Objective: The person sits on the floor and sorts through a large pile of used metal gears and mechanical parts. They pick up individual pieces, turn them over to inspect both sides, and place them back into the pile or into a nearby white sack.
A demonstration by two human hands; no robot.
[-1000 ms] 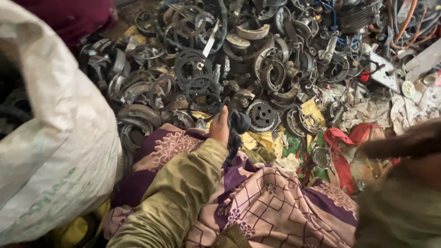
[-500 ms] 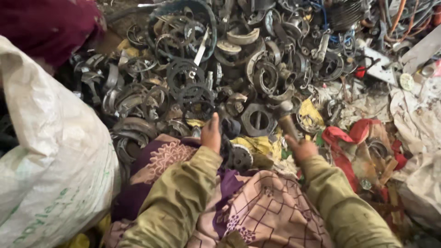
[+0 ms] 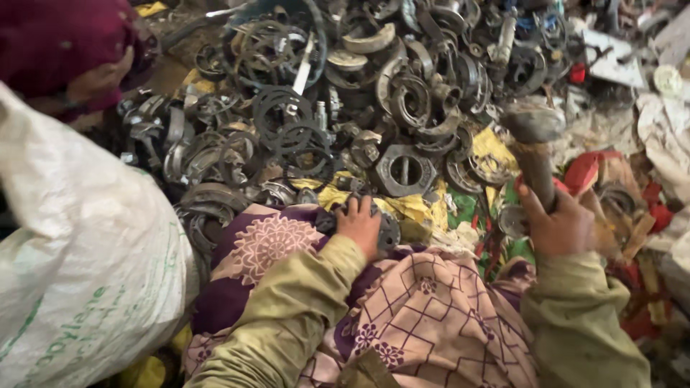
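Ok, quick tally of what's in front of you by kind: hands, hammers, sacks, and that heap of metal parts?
Hands: 2, left hand on a round metal part, right hand gripping the hammer
Hammers: 1, hammer
White sacks: 1, white sack
Scrap heaps: 1, heap of metal rings and brake-shoe-like pieces; the pieces are too many and tangled to count singly
Total: 5

head view, steeply downward, close over lap
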